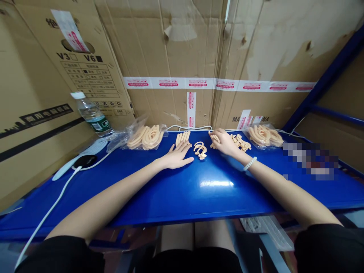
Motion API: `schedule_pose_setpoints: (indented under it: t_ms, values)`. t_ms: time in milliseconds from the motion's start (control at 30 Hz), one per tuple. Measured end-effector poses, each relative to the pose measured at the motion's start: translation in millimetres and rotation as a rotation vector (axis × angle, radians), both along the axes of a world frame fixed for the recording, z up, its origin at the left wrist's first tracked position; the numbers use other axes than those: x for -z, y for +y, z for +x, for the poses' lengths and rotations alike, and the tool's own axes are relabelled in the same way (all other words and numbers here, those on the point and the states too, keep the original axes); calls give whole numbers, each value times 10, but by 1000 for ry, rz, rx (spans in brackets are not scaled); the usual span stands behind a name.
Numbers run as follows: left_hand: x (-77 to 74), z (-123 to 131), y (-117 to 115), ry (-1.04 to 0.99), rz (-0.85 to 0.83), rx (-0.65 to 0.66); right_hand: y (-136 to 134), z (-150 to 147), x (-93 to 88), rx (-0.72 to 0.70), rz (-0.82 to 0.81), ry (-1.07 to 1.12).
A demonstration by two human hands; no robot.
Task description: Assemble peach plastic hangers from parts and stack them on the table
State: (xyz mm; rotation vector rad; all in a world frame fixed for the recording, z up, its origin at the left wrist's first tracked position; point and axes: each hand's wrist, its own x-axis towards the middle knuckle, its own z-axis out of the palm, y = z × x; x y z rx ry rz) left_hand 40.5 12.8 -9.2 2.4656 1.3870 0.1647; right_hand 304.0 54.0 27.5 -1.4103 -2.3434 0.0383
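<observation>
My left hand (179,155) lies flat on the blue table with its fingers spread. Its fingertips touch the near ends of a row of straight tan sticks (183,137), wooden-looking and side by side. My right hand (224,142), a beaded bracelet on its wrist, bends its fingers down around small tan pieces (214,141); the fingers partly hide them. Between the hands sit a few curved tan pieces (199,146), with small stubby pieces (202,155) at their near end. More short, curvy tan pieces (241,143) are heaped just right of my right hand.
Clear bags of curved tan pieces stand at the back left (148,137) and back right (264,135). At left are a water bottle (95,115), a pale blue flat-headed brush-like object (85,151), a black disc (84,162) and a white cable (61,197). Cardboard (170,49) walls the back.
</observation>
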Motion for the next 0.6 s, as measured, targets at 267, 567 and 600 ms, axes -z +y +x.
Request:
schedule_pose_setpoints:
  t_ms: [267,567,600]
  values:
    - [68,23,-127,-212,327,-71,279,-449,-35,169,-302,-37]
    - [138,-166,-60,-342,475,-73,403,-445,-65,183,-509,272]
    - [132,-162,-64,-339,476,-56,416,-428,-91,170,-525,326]
